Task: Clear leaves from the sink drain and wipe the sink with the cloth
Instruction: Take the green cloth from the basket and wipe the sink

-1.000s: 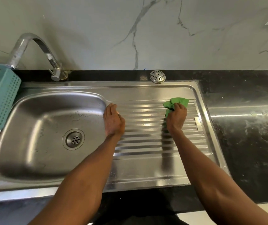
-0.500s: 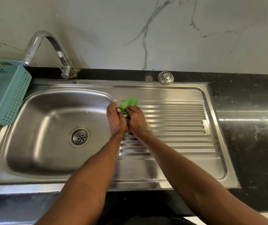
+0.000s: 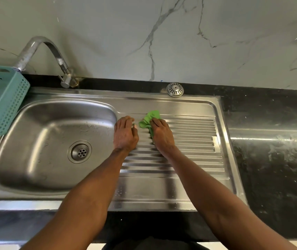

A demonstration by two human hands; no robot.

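Note:
A stainless steel sink (image 3: 36, 179) has a round drain (image 3: 79, 151) in its bowl, with no leaves visible in it. To the right lies the ribbed drainboard (image 3: 194, 147). My right hand (image 3: 162, 135) grips a crumpled green cloth (image 3: 149, 120) and presses it onto the upper left part of the drainboard. My left hand (image 3: 125, 133) rests flat on the steel between the bowl and the ribs, fingers straight, just left of the cloth.
A curved metal faucet (image 3: 54, 56) stands at the back left. A teal plastic basket (image 3: 0, 100) overhangs the sink's left side. A loose metal strainer cap (image 3: 175, 89) lies on the black counter (image 3: 273, 159) behind the drainboard.
My right hand swept the cloth from the right of the drainboard to its left end beside my left hand, then drew slightly right again. My left hand stayed in place.

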